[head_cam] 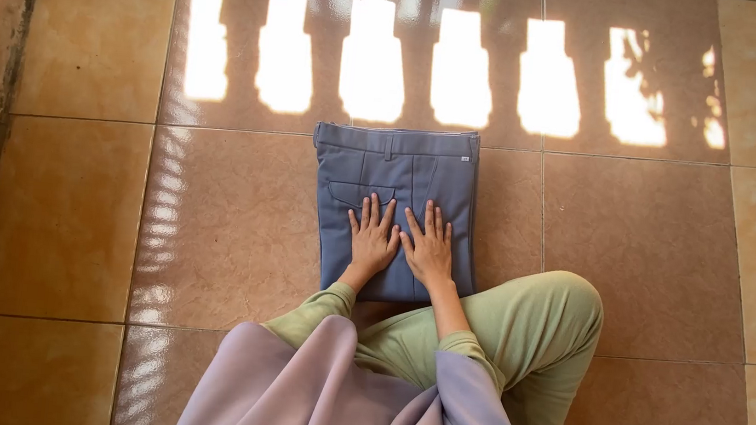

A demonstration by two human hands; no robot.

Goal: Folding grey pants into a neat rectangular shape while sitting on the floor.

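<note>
Both arms reach toward twelve o'clock. The left hand [374,237] and right hand [430,246] lie flat, palms down, fingers spread, thumbs apparently almost touching.

Two bare hands, left hand [372,241] and right hand [430,248], no rings, no watch, nails short and plain. Just behind each wrist, close-fitting light green sleeves [325,305] with soft creases, matched by light green trousers [540,334] of the same smooth cloth further back from the right hand. Nearer the body than both hands, a wide pale lilac drape [323,397], matte, falling in broad loose folds.
</note>
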